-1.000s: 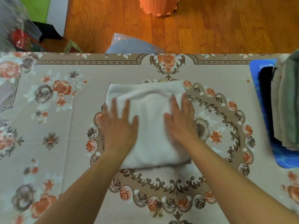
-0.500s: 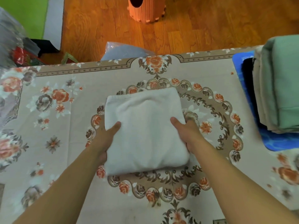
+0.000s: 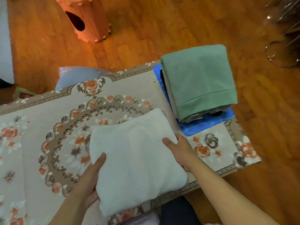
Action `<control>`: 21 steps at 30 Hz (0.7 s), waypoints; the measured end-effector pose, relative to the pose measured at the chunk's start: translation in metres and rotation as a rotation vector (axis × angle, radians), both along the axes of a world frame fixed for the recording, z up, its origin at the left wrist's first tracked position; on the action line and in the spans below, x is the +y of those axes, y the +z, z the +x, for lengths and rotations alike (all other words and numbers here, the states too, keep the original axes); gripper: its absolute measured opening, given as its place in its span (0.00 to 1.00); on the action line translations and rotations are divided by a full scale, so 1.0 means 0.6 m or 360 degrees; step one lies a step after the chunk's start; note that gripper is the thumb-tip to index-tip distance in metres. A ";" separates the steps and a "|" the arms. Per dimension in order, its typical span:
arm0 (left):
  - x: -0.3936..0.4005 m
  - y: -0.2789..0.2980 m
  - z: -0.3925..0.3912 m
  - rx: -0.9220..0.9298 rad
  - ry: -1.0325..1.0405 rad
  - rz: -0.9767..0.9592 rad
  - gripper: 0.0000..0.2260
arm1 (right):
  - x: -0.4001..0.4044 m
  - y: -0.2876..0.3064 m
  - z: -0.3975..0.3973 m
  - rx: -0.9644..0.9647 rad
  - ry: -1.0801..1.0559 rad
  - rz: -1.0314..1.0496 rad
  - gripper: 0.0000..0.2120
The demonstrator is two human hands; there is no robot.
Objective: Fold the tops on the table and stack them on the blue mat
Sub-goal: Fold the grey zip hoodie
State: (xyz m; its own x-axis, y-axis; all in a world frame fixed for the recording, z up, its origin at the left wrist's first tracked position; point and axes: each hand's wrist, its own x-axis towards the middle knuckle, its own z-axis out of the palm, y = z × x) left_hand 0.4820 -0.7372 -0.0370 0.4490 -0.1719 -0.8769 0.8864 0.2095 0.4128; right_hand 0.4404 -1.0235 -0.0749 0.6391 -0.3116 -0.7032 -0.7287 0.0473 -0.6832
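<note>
Landmark: table (image 3: 162, 88), under a cloth.
Mat (image 3: 204, 125): on table's right end, far side.
Stack of folded tops (image 3: 198, 82): on mat, covering most of it.
Folded top (image 3: 136, 153): near edge of table, left of mat, apart from stack.
Left hand (image 3: 90, 179): gripping folded top's left side, thumb on top.
Right hand (image 3: 180, 150): gripping folded top's right side, between folded top and mat.
Stool (image 3: 86, 18): on floor beyond table's far edge.
Bag (image 3: 78, 77): on floor, just behind table's far edge.

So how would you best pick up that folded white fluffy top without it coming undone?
Probably by its two opposite side edges, one hand from each side, thumbs on top and fingers beneath. The folded white fluffy top is a thick, soft square bundle that would sag from one corner. The left hand and right hand hold it just so.
</note>
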 end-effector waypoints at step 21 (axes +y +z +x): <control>-0.572 -0.093 0.274 -0.0801 -0.0261 0.0586 0.20 | -0.550 -0.031 0.253 -0.0447 -0.0061 -0.0643 0.12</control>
State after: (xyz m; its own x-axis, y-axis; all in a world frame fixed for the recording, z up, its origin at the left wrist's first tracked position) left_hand 0.6465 -1.0802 -0.0928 0.8141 -0.0013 -0.5807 0.5742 -0.1471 0.8054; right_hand 0.5923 -1.3534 -0.0933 0.7696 -0.5507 -0.3233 -0.5165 -0.2391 -0.8222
